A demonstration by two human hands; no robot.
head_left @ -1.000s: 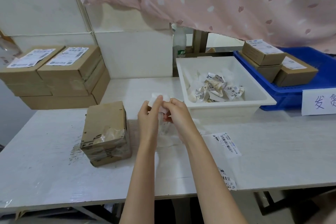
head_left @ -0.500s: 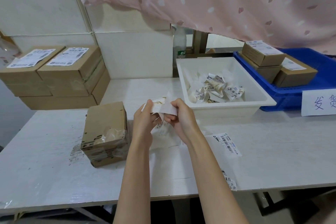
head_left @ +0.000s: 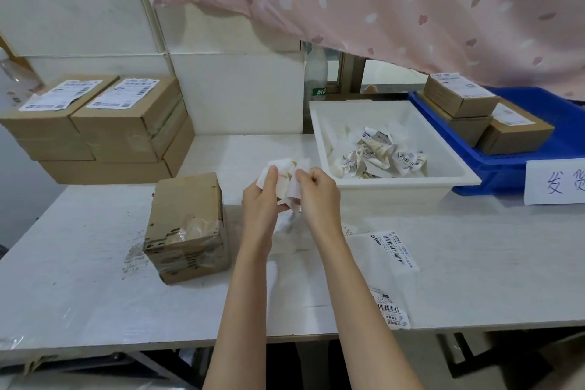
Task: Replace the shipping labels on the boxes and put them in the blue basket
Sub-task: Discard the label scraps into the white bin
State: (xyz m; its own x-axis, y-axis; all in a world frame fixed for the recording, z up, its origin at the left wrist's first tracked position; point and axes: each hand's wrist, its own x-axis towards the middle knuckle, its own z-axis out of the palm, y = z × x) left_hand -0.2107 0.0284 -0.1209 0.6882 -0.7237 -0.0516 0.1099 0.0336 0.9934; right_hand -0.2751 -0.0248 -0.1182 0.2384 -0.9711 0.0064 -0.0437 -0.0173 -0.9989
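Far left on the table (head_left: pixel 79 279), against the wall, a stack of brown boxes (head_left: pixel 104 130), the two top ones each with a white label on the lid. Nearer, a lone box (head_left: pixel 188 226) with no label, top scuffed, clear tape wrinkled over its front edge. Just right of it and above the table, the left hand (head_left: pixel 261 206) and the right hand (head_left: pixel 316 196) sit close together, both with fingers curled, pinching one crumpled white label (head_left: pixel 286 177) between them. Flat on the table to the right of the arms lies a label sheet (head_left: pixel 384 250) with barcodes, and a second label (head_left: pixel 391 310) near the front edge. Behind those, a white bin (head_left: pixel 456 168) holds a pile of crumpled labels (head_left: pixel 376 152), barcodes showing on some. A plastic bottle (head_left: pixel 315 76) stands behind the bin. Far right, touching the white bin, the blue basket (head_left: pixel 519 165) holds three labelled boxes (head_left: pixel 484 114): two low, one stacked on top. A paper sign (head_left: pixel 555 182) with handwritten characters hangs on the basket's front. A pink curtain (head_left: pixel 395 3) hangs over the back.
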